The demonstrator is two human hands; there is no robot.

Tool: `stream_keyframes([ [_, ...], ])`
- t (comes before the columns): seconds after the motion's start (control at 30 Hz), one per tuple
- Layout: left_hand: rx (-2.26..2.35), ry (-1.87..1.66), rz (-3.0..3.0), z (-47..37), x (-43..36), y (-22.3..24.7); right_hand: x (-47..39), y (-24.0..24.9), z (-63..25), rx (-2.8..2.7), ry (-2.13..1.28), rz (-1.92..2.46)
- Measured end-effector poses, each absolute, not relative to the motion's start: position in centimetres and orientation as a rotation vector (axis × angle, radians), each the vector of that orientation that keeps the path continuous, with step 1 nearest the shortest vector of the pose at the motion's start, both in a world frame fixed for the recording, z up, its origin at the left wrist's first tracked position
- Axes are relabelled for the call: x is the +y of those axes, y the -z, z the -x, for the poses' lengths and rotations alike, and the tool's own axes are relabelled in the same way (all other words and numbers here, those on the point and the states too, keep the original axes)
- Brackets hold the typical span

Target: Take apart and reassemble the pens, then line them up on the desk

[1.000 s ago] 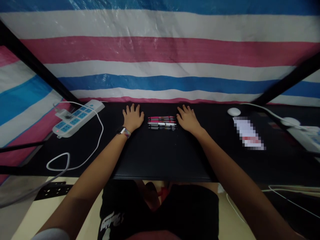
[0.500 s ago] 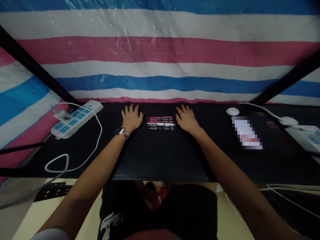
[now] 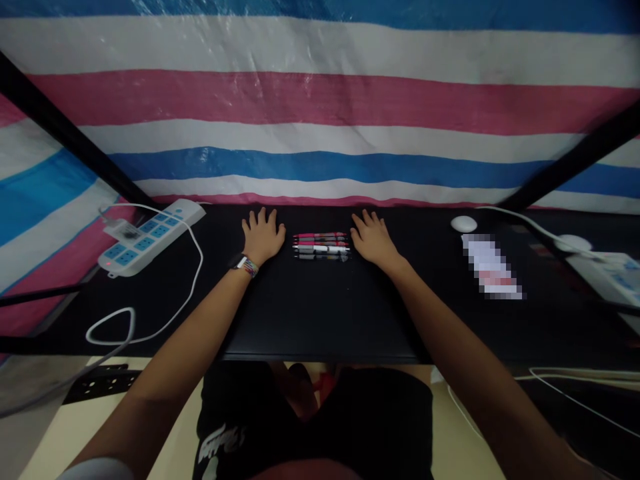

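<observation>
Nearest are the dark shorts (image 3: 235, 400) of the seated person, below the front edge of the black worktop (image 3: 320, 313). Farther in, a watch (image 3: 237, 261) and a patterned bracelet (image 3: 250, 268) circle the left wrist. Beyond the bare middle stretch, several pens (image 3: 321, 249) lie side by side, lengthwise across the worktop between the two hands; one is white, others pink or grey. The left hand (image 3: 262, 239) and the right hand (image 3: 371, 239) both look palm down, fingers spread, gripping nothing. The left is near one end of the row; the right is just beside the other, and contact there cannot be told. This reads as a resting pose, with no pen being handled; taking one would call for bringing a hand inward and pinching a single barrel without disturbing its close neighbours. Behind everything hangs a striped plastic sheet (image 3: 320, 100).
</observation>
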State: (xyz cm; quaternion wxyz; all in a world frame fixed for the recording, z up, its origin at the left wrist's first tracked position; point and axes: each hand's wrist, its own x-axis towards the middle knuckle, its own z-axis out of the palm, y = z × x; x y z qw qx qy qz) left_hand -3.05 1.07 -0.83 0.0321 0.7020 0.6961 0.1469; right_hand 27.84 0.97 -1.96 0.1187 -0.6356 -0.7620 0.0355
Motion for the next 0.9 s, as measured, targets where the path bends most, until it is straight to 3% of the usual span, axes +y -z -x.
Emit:
stream_keyframes([
  [0.9,2.145,-0.438,-2.182,3.23,1.10,0.86,1.19,2.36,-28.05,-2.213,-0.108,1.825],
])
